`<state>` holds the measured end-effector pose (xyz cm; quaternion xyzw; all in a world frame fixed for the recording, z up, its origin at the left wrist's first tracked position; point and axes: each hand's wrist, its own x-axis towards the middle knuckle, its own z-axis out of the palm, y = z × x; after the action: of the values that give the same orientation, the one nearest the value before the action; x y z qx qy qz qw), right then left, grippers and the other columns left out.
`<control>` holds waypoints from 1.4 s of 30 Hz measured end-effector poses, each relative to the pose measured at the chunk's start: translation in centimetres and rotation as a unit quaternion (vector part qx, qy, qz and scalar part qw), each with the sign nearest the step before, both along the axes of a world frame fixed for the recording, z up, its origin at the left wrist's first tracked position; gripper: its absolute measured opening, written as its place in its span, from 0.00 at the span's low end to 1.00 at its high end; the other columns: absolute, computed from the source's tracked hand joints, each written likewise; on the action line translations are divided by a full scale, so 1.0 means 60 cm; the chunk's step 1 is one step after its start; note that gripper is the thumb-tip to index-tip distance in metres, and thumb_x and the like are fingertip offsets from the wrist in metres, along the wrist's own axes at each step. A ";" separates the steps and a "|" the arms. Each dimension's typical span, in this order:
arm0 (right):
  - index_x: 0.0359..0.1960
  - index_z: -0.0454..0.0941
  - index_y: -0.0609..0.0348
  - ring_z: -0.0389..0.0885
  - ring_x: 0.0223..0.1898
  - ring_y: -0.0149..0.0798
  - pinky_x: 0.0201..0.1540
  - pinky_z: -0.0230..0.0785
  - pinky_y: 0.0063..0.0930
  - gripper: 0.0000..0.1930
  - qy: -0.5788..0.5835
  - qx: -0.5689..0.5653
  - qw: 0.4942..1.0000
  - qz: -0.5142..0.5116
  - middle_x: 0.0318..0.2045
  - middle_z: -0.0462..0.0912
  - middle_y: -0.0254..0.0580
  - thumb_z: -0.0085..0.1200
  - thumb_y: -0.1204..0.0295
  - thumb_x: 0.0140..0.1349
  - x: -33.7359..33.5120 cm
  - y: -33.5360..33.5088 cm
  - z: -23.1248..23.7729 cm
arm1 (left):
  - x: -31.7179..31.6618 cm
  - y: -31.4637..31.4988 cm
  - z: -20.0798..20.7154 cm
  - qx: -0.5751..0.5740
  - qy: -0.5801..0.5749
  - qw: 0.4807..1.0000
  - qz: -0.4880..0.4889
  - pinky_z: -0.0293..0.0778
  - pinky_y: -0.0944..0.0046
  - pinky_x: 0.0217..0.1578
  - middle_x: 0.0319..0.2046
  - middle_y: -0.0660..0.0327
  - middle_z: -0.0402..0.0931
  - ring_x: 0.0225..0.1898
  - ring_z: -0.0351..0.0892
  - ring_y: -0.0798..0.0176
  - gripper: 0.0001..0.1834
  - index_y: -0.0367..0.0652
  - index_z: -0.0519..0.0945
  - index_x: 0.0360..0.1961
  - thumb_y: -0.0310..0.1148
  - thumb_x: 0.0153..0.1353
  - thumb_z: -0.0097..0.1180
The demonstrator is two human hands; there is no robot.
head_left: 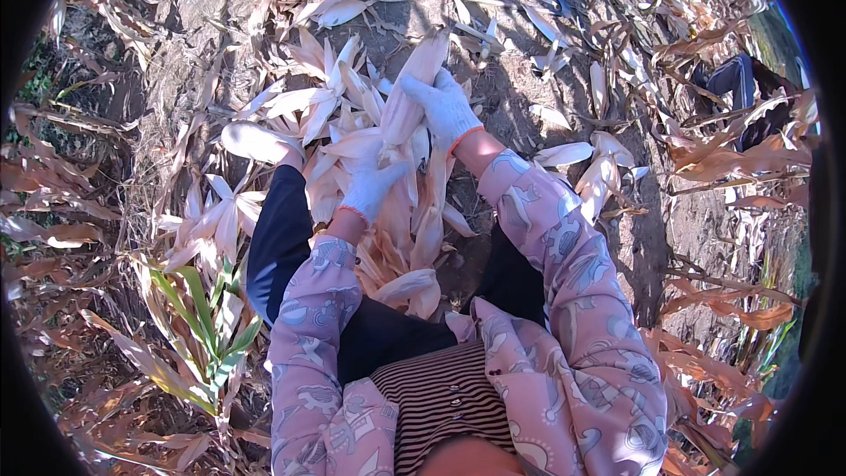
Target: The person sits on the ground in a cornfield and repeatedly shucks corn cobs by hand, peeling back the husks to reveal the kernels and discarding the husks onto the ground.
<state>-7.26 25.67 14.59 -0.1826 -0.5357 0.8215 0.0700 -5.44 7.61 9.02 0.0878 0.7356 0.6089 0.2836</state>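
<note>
Pink printed jacket (582,335) over a brown-and-black striped top (445,397) is nearest, w/ dark trousers (278,225) just beyond, knees spread either side of the work. Landmark = the maize ear (407,110), in its pale husk, held up btwn the knees, tilted, tip away from the body & leaning a bit R. R hand (443,107), white knit glove w/ orange cuff edge, is curled firmly round the ear's R side, fingers across its upper face. L hand (372,185), same glove type, is at the ear's lower end, fingers part-bent among husk leaves; tips hidden, so can't tell if it has a grip.

Loose husk heap (410,220) lies under the ear & runs back toward the body. Splayed husk leaves (322,92) sit L of the ear; pale shoe (256,141) also L, farther out. Well L & bodyward of the ear: a green-leaved maize stalk (203,326). R of the ear, well apart: a husk clump (601,174) on bare soil (643,242).
</note>
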 end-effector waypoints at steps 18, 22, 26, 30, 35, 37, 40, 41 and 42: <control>0.62 0.62 0.65 0.78 0.44 0.34 0.48 0.72 0.30 0.32 -0.008 0.121 0.992 0.045 0.47 0.77 0.44 0.52 0.54 0.64 0.026 0.016 0.010 | 0.051 -0.016 0.062 -0.407 0.406 0.751 -0.325 0.69 0.53 0.53 0.57 0.45 0.65 0.59 0.67 0.44 0.47 0.51 0.53 0.70 0.44 0.51 0.63; 0.60 0.63 0.68 0.78 0.45 0.36 0.48 0.71 0.29 0.33 -0.024 0.092 0.994 0.062 0.48 0.77 0.47 0.53 0.53 0.63 0.036 0.016 0.005 | 0.011 -0.043 0.051 -0.216 0.346 0.904 -0.129 0.65 0.50 0.59 0.66 0.44 0.56 0.65 0.61 0.44 0.49 0.45 0.49 0.71 0.43 0.54 0.63; 0.62 0.62 0.66 0.77 0.48 0.37 0.53 0.68 0.29 0.33 -0.014 -0.077 0.991 0.107 0.49 0.77 0.45 0.50 0.53 0.65 0.057 -0.031 0.021 | 0.016 -0.005 0.015 0.138 0.001 0.989 0.046 0.63 0.59 0.61 0.63 0.47 0.61 0.63 0.63 0.52 0.42 0.36 0.51 0.69 0.41 0.60 0.59; 0.65 0.62 0.60 0.66 0.61 0.36 0.64 0.56 0.28 0.34 -0.037 0.167 0.975 0.142 0.59 0.70 0.45 0.42 0.46 0.67 0.056 -0.051 -0.019 | 0.045 0.026 0.004 0.222 -0.074 0.968 0.095 0.71 0.63 0.52 0.55 0.52 0.71 0.52 0.74 0.59 0.31 0.34 0.60 0.64 0.38 0.64 0.54; 0.62 0.66 0.59 0.71 0.56 0.38 0.61 0.61 0.33 0.32 -0.034 -0.088 0.989 0.112 0.55 0.74 0.44 0.40 0.46 0.68 0.044 -0.012 0.005 | 0.033 0.002 0.011 0.128 0.001 0.990 0.060 0.72 0.63 0.49 0.50 0.55 0.74 0.48 0.75 0.62 0.29 0.34 0.64 0.61 0.38 0.63 0.55; 0.55 0.71 0.58 0.76 0.48 0.38 0.55 0.68 0.35 0.25 0.033 -0.233 0.968 0.083 0.47 0.78 0.42 0.42 0.51 0.70 0.028 0.001 -0.018 | 0.042 0.011 0.035 0.116 0.025 0.992 0.031 0.72 0.63 0.49 0.50 0.54 0.74 0.49 0.74 0.63 0.29 0.33 0.64 0.61 0.38 0.63 0.55; 0.52 0.72 0.58 0.78 0.44 0.36 0.50 0.71 0.33 0.21 0.038 -0.155 0.984 0.079 0.44 0.78 0.40 0.44 0.55 0.70 0.048 -0.024 0.028 | 0.056 0.009 0.027 0.077 0.064 0.994 0.035 0.71 0.66 0.51 0.51 0.55 0.73 0.50 0.73 0.66 0.29 0.32 0.65 0.62 0.40 0.66 0.53; 0.52 0.73 0.58 0.78 0.43 0.35 0.48 0.71 0.32 0.20 0.033 -0.175 0.982 0.067 0.43 0.78 0.40 0.47 0.57 0.68 0.045 -0.018 0.016 | 0.058 0.014 0.031 0.076 0.066 0.994 0.033 0.71 0.65 0.50 0.51 0.55 0.73 0.50 0.73 0.65 0.28 0.32 0.65 0.61 0.39 0.66 0.52; 0.51 0.73 0.58 0.78 0.42 0.34 0.47 0.71 0.30 0.19 0.029 -0.195 0.979 0.053 0.42 0.79 0.39 0.50 0.59 0.67 0.039 -0.011 0.000 | 0.058 0.019 0.039 0.076 0.067 0.994 0.030 0.71 0.64 0.50 0.51 0.54 0.73 0.50 0.73 0.64 0.28 0.33 0.65 0.61 0.38 0.65 0.52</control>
<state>-4.94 25.01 14.60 -0.1401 -0.3716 0.9178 0.0044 -1.96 8.74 11.34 0.1276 0.7071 0.6637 0.2079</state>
